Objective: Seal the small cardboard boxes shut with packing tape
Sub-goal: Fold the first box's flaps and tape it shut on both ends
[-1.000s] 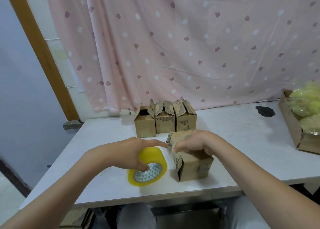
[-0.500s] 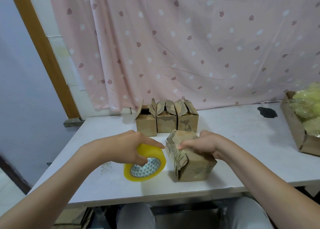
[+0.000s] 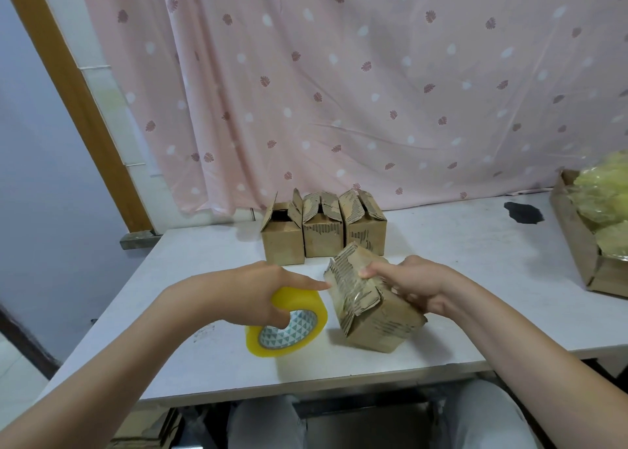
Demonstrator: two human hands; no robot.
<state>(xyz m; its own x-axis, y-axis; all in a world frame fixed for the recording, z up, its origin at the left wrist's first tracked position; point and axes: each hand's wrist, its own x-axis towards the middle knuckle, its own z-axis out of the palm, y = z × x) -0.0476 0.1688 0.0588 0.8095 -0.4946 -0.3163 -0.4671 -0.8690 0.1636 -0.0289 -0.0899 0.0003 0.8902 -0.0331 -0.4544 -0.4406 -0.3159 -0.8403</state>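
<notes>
Tape roll [image 3: 287, 323]: glossy yellow plastic film, patterned paper core. Nearest box [image 3: 370, 309]: rough brown corrugated cardboard, torn facing, shiny clear tape across flaps. Table [image 3: 441, 255]: matt white, scuffed. Curtain [image 3: 339, 85]: soft pink printed cloth.

White table [image 3: 441, 251] fills the middle of the frame. At its far edge, centre, three small open boxes [image 3: 323, 234] stand touching in a row. Nearer, a tilted box [image 3: 377, 316] just right of a yellow tape roll [image 3: 289, 323]. Dark patch [image 3: 523, 212] upper right, and a cardboard tray [image 3: 584, 244] at the right edge.
</notes>
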